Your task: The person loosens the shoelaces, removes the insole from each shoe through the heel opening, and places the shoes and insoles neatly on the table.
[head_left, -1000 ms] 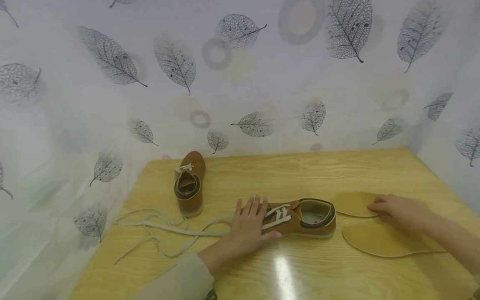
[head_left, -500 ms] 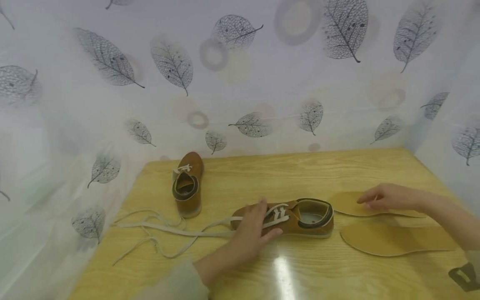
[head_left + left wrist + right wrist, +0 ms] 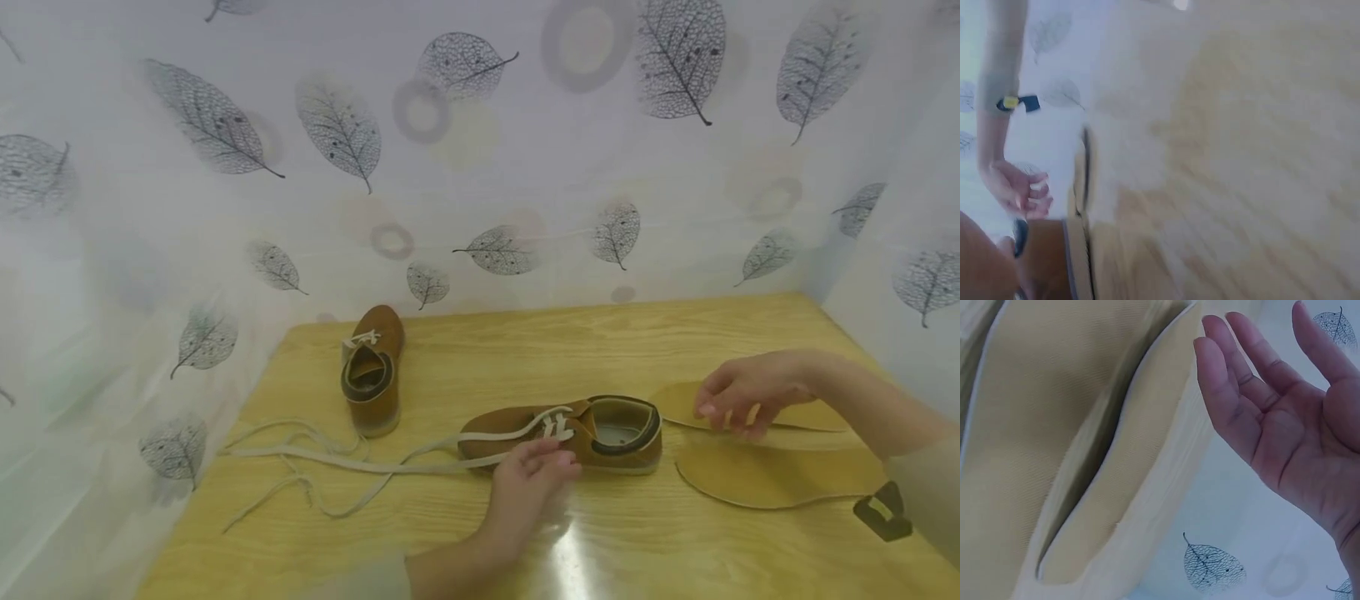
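A brown lace-up shoe (image 3: 630, 460) lies lengthwise across the middle of the table, toe to the left, opening up. Its long pale laces (image 3: 352, 463) trail off leftward. My left hand (image 3: 523, 492) is at the shoe's near side, fingers loosely bent by the lacing; whether they touch it is unclear. To the right, two tan insoles lie flat side by side, a far insole (image 3: 678, 402) and a near insole (image 3: 772, 483). Above them hovers my right hand (image 3: 761, 390), its fingers relaxed around nothing; the right wrist view shows the bare palm (image 3: 1297, 431).
Behind and left stands a second brown shoe (image 3: 377, 408), laced, toe pointing away. The wooden table (image 3: 495, 350) ends at a white curtain (image 3: 465, 175) with a leaf pattern, which also hangs along both sides.
My left hand has come off the shoe's toe and shifted nearer, uncovering the toe. My right hand has let go of the far insole, risen and moved slightly left.
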A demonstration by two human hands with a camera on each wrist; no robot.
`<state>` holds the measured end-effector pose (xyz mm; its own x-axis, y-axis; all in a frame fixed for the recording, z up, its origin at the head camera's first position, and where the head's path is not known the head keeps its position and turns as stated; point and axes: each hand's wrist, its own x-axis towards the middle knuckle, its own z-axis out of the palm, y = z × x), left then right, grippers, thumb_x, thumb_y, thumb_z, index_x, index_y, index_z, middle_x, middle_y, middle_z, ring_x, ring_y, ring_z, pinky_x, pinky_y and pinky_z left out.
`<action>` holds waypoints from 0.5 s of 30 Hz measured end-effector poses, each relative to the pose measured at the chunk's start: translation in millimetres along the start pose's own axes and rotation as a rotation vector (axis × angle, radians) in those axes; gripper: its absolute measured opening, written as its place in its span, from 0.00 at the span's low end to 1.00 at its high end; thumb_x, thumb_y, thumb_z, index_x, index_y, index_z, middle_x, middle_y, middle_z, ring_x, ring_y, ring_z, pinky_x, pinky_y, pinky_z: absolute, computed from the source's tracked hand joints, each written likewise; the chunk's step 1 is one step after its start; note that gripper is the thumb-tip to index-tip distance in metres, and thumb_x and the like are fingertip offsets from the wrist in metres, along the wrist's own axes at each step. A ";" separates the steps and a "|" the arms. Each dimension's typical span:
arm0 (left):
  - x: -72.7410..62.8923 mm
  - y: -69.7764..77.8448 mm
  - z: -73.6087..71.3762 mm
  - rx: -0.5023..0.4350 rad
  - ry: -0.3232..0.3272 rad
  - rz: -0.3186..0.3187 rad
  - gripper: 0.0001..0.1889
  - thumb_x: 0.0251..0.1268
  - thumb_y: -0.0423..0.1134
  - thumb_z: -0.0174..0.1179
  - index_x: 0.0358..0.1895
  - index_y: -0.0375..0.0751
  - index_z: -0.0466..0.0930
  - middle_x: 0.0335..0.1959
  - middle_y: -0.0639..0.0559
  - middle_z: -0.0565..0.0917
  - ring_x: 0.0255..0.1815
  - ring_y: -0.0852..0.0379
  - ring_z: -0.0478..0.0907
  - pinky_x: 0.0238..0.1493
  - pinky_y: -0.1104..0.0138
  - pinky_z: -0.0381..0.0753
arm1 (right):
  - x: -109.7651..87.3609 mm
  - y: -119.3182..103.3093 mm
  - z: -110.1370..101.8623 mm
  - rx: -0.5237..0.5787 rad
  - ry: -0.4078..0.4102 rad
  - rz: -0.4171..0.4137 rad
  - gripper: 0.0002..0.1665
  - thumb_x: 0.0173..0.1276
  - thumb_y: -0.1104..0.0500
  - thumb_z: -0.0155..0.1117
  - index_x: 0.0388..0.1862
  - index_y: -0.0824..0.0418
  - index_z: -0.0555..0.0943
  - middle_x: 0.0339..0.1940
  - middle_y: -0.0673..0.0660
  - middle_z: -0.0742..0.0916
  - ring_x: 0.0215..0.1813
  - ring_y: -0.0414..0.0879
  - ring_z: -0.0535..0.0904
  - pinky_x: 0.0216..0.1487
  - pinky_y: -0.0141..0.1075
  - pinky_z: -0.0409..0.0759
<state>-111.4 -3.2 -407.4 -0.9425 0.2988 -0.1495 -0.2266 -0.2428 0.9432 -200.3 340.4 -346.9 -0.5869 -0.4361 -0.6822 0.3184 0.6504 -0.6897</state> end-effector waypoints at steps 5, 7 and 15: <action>-14.4 1.3 10.6 -0.199 0.055 -0.303 0.28 0.64 0.41 0.58 0.61 0.29 0.61 0.53 0.39 0.78 0.53 0.48 0.79 0.62 0.51 0.74 | 2.6 -14.5 -1.1 -0.051 -0.008 0.030 0.16 0.69 0.56 0.58 0.46 0.68 0.76 0.35 0.56 0.80 0.31 0.45 0.77 0.35 0.37 0.82; -17.8 -0.7 13.3 -0.211 0.046 -0.376 0.28 0.65 0.44 0.58 0.62 0.30 0.62 0.56 0.38 0.76 0.58 0.44 0.75 0.67 0.44 0.64 | 5.1 -20.2 -2.1 -0.090 -0.010 0.013 0.15 0.68 0.57 0.59 0.45 0.68 0.76 0.34 0.55 0.80 0.32 0.45 0.77 0.35 0.35 0.82; -14.9 -5.0 33.3 -0.372 0.089 -0.479 0.28 0.66 0.41 0.57 0.60 0.22 0.63 0.59 0.31 0.72 0.63 0.38 0.68 0.67 0.55 0.69 | 21.9 -46.6 -4.7 -0.213 -0.048 -0.013 0.22 0.65 0.58 0.62 0.54 0.67 0.73 0.43 0.57 0.79 0.40 0.48 0.75 0.42 0.37 0.81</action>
<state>-88.0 24.4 -400.0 -0.7277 0.3800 -0.5710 -0.6858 -0.4112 0.6004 -231.5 303.5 -328.6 -0.5519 -0.4710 -0.6881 0.1435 0.7593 -0.6348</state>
